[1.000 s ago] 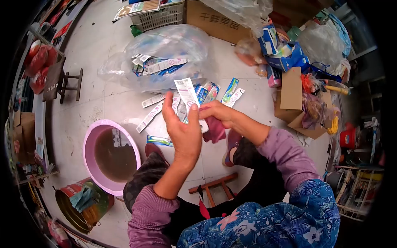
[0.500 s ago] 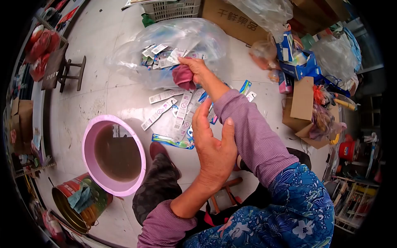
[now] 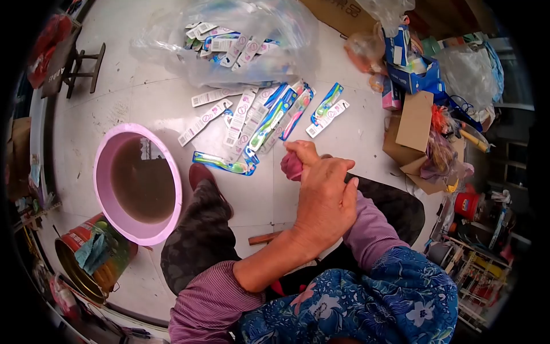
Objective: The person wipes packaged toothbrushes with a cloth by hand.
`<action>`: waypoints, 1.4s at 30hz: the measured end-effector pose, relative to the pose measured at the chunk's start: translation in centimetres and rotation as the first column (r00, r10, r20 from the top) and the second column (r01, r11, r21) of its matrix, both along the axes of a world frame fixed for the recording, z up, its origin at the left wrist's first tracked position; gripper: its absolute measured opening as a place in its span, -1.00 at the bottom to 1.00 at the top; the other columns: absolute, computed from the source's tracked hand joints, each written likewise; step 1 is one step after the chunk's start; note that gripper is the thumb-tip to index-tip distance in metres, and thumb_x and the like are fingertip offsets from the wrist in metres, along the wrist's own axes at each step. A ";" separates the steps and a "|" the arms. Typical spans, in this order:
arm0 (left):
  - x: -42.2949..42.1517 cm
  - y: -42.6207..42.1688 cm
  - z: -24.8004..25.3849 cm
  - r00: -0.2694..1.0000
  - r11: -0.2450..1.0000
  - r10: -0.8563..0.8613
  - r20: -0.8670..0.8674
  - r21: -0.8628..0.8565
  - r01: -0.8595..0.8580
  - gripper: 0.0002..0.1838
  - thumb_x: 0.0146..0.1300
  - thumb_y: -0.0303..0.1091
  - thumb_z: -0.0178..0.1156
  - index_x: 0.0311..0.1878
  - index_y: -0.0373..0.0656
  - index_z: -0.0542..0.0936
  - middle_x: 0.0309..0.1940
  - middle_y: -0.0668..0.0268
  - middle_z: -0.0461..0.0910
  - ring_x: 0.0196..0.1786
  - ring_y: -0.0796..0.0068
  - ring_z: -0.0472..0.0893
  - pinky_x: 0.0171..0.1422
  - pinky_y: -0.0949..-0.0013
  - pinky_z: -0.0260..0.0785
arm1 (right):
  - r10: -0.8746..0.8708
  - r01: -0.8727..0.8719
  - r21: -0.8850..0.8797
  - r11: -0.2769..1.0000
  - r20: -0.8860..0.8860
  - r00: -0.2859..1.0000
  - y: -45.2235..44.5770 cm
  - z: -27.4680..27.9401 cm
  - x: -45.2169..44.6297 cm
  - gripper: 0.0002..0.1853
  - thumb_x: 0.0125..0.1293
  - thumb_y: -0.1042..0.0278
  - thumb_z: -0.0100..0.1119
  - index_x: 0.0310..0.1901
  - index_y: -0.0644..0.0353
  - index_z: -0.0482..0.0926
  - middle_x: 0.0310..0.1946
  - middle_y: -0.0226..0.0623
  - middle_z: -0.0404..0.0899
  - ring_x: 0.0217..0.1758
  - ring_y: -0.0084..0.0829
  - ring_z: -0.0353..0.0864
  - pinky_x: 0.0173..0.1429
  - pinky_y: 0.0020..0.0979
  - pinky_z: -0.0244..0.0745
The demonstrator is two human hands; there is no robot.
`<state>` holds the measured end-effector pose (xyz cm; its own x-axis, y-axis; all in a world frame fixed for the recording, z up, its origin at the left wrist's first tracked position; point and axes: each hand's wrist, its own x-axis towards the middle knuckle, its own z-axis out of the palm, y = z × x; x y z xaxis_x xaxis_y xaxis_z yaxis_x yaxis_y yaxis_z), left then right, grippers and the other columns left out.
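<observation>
My right hand [image 3: 305, 151] is closed round a crumpled dark pink cloth [image 3: 291, 165]. My left hand [image 3: 326, 195] lies across the right wrist, its fingers apart and nothing seen in it; part of the right hand is hidden behind it. Beyond the hands, several packaged toothbrushes [image 3: 272, 117] lie spread on the floor. A pair of packs [image 3: 327, 117] sits a little to the right, and another pack [image 3: 220, 162] lies crosswise nearer my feet. More packs [image 3: 235, 46] rest in the mouth of a large clear plastic bag [image 3: 166, 43].
A pink basin [image 3: 101, 180] of murky water stands at the left, beside a tin [image 3: 123, 252] with a teal cloth [image 3: 91, 252]. A small stool [image 3: 86, 71] is at the upper left. Cardboard boxes [image 3: 413, 123] and plastic bags [image 3: 467, 71] crowd the right.
The right hand has come back from the plastic bag with the cloth, and the pack it held earlier has left it. My left hand has moved over the right wrist. The view has shifted.
</observation>
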<state>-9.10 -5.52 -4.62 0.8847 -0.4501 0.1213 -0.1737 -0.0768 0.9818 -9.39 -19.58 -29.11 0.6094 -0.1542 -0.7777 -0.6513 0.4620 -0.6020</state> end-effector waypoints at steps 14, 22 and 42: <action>0.4 1.3 1.0 0.994 1.000 -0.006 -0.112 -0.029 0.003 -0.87 0.14 -0.53 0.20 -0.22 -0.29 0.56 -0.33 0.08 0.59 -0.24 0.07 0.59 -0.14 0.20 0.37 | -0.084 -0.071 -0.507 0.859 -0.277 0.957 5.2 -7.4 5.3 -0.52 0.00 0.29 0.46 -0.14 0.42 0.49 -0.28 -0.12 0.59 -0.36 -0.30 0.61 -0.35 -0.31 0.54; 1.0 1.8 1.5 0.986 0.999 0.002 -0.166 -0.052 -0.011 -0.89 0.13 -0.55 0.22 -0.25 -0.29 0.58 -0.35 0.13 0.61 -0.27 0.13 0.60 -0.17 0.20 0.37 | -0.298 0.041 -0.682 0.730 -0.264 0.917 6.3 -14.0 8.3 -0.53 -0.08 0.40 0.52 -0.19 0.51 0.52 -0.28 -0.05 0.59 -0.34 -0.30 0.63 -0.37 -0.33 0.56; 1.7 1.1 0.4 0.997 0.996 -0.008 -0.075 0.086 0.014 -0.82 0.15 -0.49 0.22 -0.16 -0.27 0.56 -0.31 0.08 0.59 -0.27 0.06 0.58 -0.19 0.19 0.38 | -0.126 0.150 -0.337 0.930 0.092 0.988 2.1 -1.3 5.6 -0.55 -0.08 0.50 0.38 -0.14 0.48 0.43 -0.45 -0.15 0.54 -0.42 -0.33 0.59 -0.37 -0.40 0.52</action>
